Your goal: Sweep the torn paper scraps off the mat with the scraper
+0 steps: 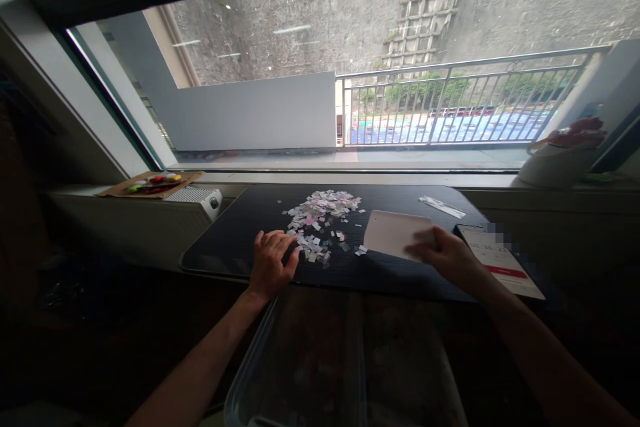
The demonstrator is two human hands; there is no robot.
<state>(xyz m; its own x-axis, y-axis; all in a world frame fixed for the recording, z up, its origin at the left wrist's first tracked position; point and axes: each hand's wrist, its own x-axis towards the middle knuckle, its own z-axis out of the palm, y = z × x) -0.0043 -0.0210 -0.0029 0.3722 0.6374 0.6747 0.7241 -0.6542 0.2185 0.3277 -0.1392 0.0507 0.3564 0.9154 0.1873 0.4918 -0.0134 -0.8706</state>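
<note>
A loose pile of small white and pinkish paper scraps (320,210) is spread over the dark tabletop (225,233). At the pile's near left edge is my left hand (274,257), fingers stretched out and touching or almost touching the scraps. My right hand (440,250) grips a flat, pale rectangular scraper-like sheet (393,233) by its right end. The sheet's left edge is close to a few scraps (361,250) to the right of the pile. I cannot tell whether its lower edge rests on the table.
Below the table's front edge sits a clear plastic bin (300,347). A tablet showing a timer (500,260) and a white strip (443,206) lie at the right. Left, a heater (197,200) adjoins cardboard with colourful items (155,181). A white jug (560,160) stands on the sill.
</note>
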